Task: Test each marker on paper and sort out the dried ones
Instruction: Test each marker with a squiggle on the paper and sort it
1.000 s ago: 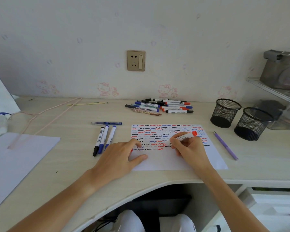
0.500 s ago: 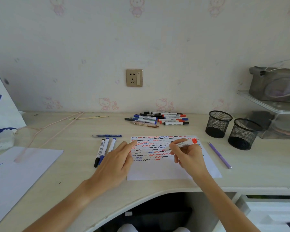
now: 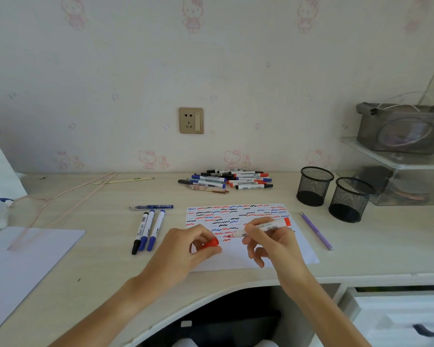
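The red marker (image 3: 263,227) is now lifted just off the test paper (image 3: 236,256), pinched across its white barrel by the right hand (image 3: 273,242), tip pointing left. Half a second ago the left hand (image 3: 186,249) lay flat on the sheet; now it pinches the red cap (image 3: 211,244), just short of the tip. Recapping looks next, so this marker seems tested. The newest red squiggle sits among rows of red, blue and black ones, so it probably writes. The barrel carries a label and barcode, too small to read. Three markers (image 3: 147,230) lie left of the paper, a pile of markers (image 3: 226,181) behind it, two mesh cups (image 3: 333,194) right
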